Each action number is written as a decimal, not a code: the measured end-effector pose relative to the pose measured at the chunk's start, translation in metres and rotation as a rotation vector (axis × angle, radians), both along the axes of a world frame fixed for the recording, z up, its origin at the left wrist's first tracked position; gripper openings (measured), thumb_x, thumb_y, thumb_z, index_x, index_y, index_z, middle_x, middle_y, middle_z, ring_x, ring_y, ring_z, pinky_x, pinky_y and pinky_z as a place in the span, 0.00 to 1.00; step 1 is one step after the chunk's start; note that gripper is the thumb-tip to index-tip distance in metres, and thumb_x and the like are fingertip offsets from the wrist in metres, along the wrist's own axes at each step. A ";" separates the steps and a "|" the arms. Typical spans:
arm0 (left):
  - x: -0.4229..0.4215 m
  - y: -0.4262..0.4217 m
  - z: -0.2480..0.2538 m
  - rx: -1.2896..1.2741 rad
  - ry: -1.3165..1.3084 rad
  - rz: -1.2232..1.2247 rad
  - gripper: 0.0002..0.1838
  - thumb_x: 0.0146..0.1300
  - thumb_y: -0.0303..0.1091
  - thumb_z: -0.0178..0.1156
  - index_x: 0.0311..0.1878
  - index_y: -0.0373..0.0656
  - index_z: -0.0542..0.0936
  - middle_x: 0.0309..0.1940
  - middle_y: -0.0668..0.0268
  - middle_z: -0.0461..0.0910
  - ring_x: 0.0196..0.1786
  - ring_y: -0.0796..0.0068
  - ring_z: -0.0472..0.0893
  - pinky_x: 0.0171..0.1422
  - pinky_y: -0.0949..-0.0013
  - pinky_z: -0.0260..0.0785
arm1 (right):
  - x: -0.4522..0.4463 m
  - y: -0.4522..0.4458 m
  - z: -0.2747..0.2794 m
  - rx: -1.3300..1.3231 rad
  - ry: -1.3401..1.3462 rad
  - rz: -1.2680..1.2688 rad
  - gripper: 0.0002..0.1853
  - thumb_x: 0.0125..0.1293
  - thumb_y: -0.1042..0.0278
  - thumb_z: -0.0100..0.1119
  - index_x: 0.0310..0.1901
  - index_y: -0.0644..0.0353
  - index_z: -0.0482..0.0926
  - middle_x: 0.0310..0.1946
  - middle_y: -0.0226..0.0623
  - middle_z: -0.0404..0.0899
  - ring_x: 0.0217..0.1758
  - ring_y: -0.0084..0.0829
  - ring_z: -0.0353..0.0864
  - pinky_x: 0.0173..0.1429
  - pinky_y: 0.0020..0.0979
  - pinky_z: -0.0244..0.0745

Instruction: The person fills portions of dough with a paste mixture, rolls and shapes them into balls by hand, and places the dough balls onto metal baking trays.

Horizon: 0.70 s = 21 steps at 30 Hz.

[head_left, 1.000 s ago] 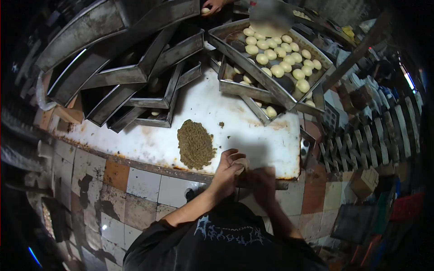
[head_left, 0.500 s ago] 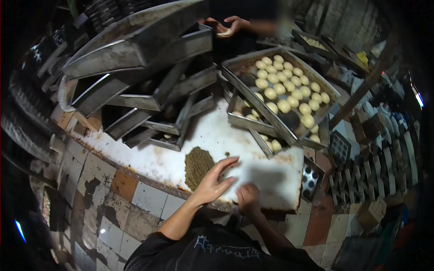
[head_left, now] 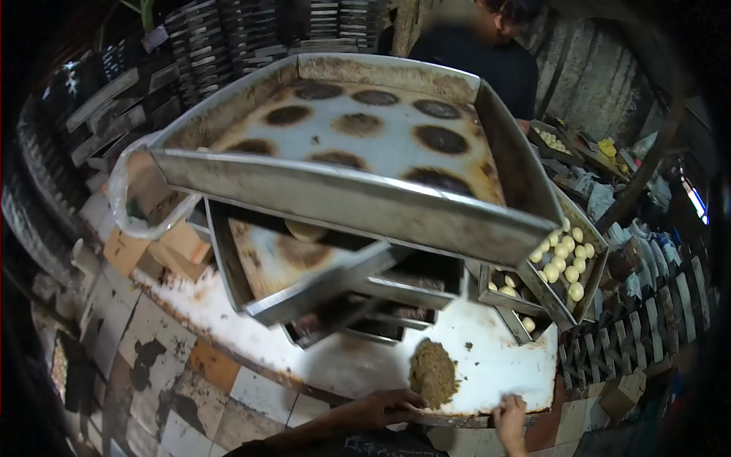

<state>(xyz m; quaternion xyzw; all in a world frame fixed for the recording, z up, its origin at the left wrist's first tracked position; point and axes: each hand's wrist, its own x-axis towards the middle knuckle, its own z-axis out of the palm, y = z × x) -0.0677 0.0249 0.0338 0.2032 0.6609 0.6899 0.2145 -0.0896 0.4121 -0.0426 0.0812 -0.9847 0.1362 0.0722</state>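
My left hand (head_left: 390,405) is at the table's front edge, just left of a mound of brown crumbly filling (head_left: 434,375); its fingers point right, apart from the thumb, with nothing visible between them. To the right of the mound, my right hand (head_left: 510,411) is over the edge of the white table (head_left: 502,365), fingers curled round something hidden. A large metal tray (head_left: 358,183) with dark round marks tops a stack of trays. One pale ball (head_left: 306,230) shows in the tray below it.
At the right, overlapping trays (head_left: 547,295) hold several pale dough balls (head_left: 571,273). A co-worker (head_left: 487,57) in dark clothes is behind the stack. Cardboard (head_left: 179,251) and a plastic bag (head_left: 120,190) lie left. More metal pans (head_left: 647,305) stand far right.
The view has tilted up and shifted left, so the big top tray now fills the middle. My hands have moved farther apart, the right one away from the left.
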 end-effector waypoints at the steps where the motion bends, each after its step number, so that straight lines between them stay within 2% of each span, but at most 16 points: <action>1: -0.003 -0.013 -0.002 -0.009 -0.057 -0.021 0.19 0.63 0.32 0.59 0.57 0.42 0.73 0.51 0.63 0.76 0.57 0.69 0.74 0.61 0.66 0.66 | -0.003 0.019 0.002 0.089 -0.273 -0.079 0.13 0.47 0.71 0.64 0.36 0.64 0.77 0.37 0.45 0.77 0.42 0.47 0.74 0.48 0.43 0.71; 2: -0.007 -0.026 -0.004 -0.027 -0.112 -0.049 0.19 0.63 0.33 0.59 0.57 0.42 0.73 0.52 0.62 0.76 0.58 0.69 0.74 0.61 0.66 0.66 | -0.010 0.037 0.018 -0.182 -0.691 -0.228 0.16 0.48 0.65 0.66 0.39 0.62 0.79 0.34 0.42 0.79 0.38 0.42 0.78 0.42 0.38 0.75; 3: -0.010 -0.035 -0.006 -0.013 0.013 -0.035 0.19 0.64 0.35 0.58 0.58 0.43 0.72 0.53 0.62 0.76 0.58 0.68 0.74 0.62 0.66 0.64 | -0.024 0.055 0.029 -0.198 -0.968 -0.157 0.19 0.51 0.60 0.67 0.44 0.60 0.80 0.34 0.40 0.82 0.38 0.35 0.80 0.38 0.33 0.76; 4: -0.014 -0.046 -0.013 -0.051 0.021 -0.090 0.20 0.65 0.36 0.58 0.59 0.43 0.72 0.55 0.60 0.75 0.60 0.67 0.72 0.66 0.65 0.60 | -0.030 -0.023 0.139 -0.328 -1.076 -0.363 0.21 0.57 0.56 0.64 0.49 0.59 0.79 0.40 0.36 0.82 0.42 0.26 0.79 0.42 0.31 0.76; 6: -0.019 -0.064 0.007 -0.022 -0.127 -0.158 0.30 0.64 0.57 0.51 0.60 0.44 0.72 0.59 0.59 0.71 0.65 0.64 0.67 0.70 0.58 0.53 | -0.051 -0.062 0.250 -0.477 -0.850 0.194 0.20 0.57 0.57 0.65 0.48 0.58 0.79 0.41 0.32 0.83 0.42 0.25 0.80 0.44 0.26 0.76; 7: -0.026 -0.071 0.012 -0.097 -0.173 -0.190 0.36 0.61 0.63 0.50 0.62 0.44 0.70 0.62 0.58 0.69 0.67 0.63 0.64 0.72 0.57 0.50 | -0.060 -0.100 0.332 -0.296 -0.748 0.199 0.17 0.57 0.62 0.65 0.47 0.58 0.80 0.40 0.35 0.83 0.38 0.28 0.81 0.43 0.27 0.77; 8: -0.030 -0.077 0.024 -0.109 -0.163 -0.218 0.36 0.61 0.63 0.50 0.62 0.44 0.70 0.62 0.58 0.69 0.67 0.63 0.64 0.72 0.57 0.50 | -0.071 -0.110 0.374 -0.462 -0.457 0.498 0.16 0.57 0.63 0.65 0.46 0.58 0.80 0.38 0.39 0.83 0.35 0.30 0.82 0.39 0.28 0.78; 10: -0.036 -0.083 0.048 0.361 0.321 -0.230 0.22 0.67 0.42 0.50 0.55 0.35 0.74 0.56 0.53 0.72 0.61 0.58 0.69 0.67 0.60 0.58 | -0.081 -0.160 0.436 -0.311 0.237 0.423 0.21 0.62 0.55 0.57 0.52 0.60 0.74 0.42 0.43 0.80 0.40 0.31 0.82 0.42 0.31 0.80; 12: -0.036 -0.078 0.027 0.249 0.273 -0.254 0.22 0.66 0.44 0.51 0.55 0.35 0.74 0.57 0.53 0.71 0.61 0.58 0.69 0.67 0.60 0.57 | -0.109 -0.214 0.461 -0.189 0.640 0.243 0.28 0.66 0.47 0.48 0.58 0.63 0.68 0.45 0.48 0.77 0.46 0.32 0.82 0.45 0.33 0.82; 13: -0.032 -0.072 0.016 0.132 0.229 -0.254 0.23 0.66 0.45 0.51 0.55 0.35 0.74 0.57 0.53 0.71 0.61 0.57 0.69 0.68 0.61 0.57 | -0.136 -0.248 0.477 -0.396 0.527 0.371 0.24 0.67 0.52 0.50 0.56 0.63 0.70 0.47 0.45 0.77 0.48 0.32 0.80 0.50 0.34 0.79; 14: -0.030 -0.068 0.007 0.011 0.186 -0.252 0.24 0.66 0.46 0.51 0.56 0.36 0.74 0.57 0.52 0.71 0.62 0.57 0.69 0.68 0.61 0.56 | -0.149 -0.267 0.471 -0.182 0.296 0.445 0.22 0.67 0.51 0.50 0.54 0.61 0.73 0.47 0.44 0.78 0.51 0.35 0.79 0.54 0.38 0.75; 15: -0.028 -0.065 0.022 0.080 0.021 -0.273 0.29 0.65 0.52 0.52 0.58 0.34 0.72 0.58 0.53 0.70 0.62 0.59 0.68 0.68 0.61 0.55 | -0.161 -0.286 0.466 0.056 0.049 0.548 0.21 0.67 0.50 0.50 0.51 0.59 0.75 0.48 0.43 0.78 0.53 0.38 0.78 0.58 0.42 0.72; 16: -0.026 -0.066 0.042 0.076 0.014 -0.285 0.29 0.65 0.52 0.52 0.58 0.34 0.72 0.58 0.53 0.70 0.62 0.59 0.68 0.68 0.61 0.55 | -0.174 -0.305 0.460 0.255 -0.173 0.658 0.21 0.68 0.49 0.50 0.49 0.57 0.78 0.48 0.41 0.79 0.55 0.41 0.77 0.62 0.46 0.68; 17: -0.026 -0.070 0.062 0.094 -0.136 -0.272 0.31 0.65 0.54 0.52 0.59 0.35 0.70 0.59 0.54 0.70 0.63 0.60 0.68 0.68 0.61 0.55 | -0.180 -0.303 0.450 0.213 0.045 0.759 0.21 0.68 0.50 0.50 0.49 0.59 0.78 0.48 0.44 0.79 0.54 0.41 0.77 0.63 0.44 0.67; 19: -0.030 -0.061 0.032 0.114 -0.019 -0.363 0.35 0.64 0.58 0.53 0.63 0.37 0.67 0.59 0.56 0.71 0.63 0.62 0.68 0.66 0.60 0.58 | -0.200 -0.273 0.475 -0.056 0.521 0.827 0.18 0.68 0.54 0.50 0.46 0.61 0.78 0.43 0.42 0.79 0.47 0.35 0.78 0.55 0.38 0.69; 21: -0.029 -0.062 0.037 0.056 -0.129 -0.334 0.24 0.65 0.40 0.54 0.62 0.42 0.69 0.59 0.57 0.71 0.64 0.64 0.68 0.68 0.62 0.56 | -0.229 -0.221 0.495 -0.258 0.900 0.753 0.15 0.68 0.59 0.49 0.43 0.63 0.78 0.37 0.41 0.80 0.40 0.30 0.78 0.47 0.32 0.71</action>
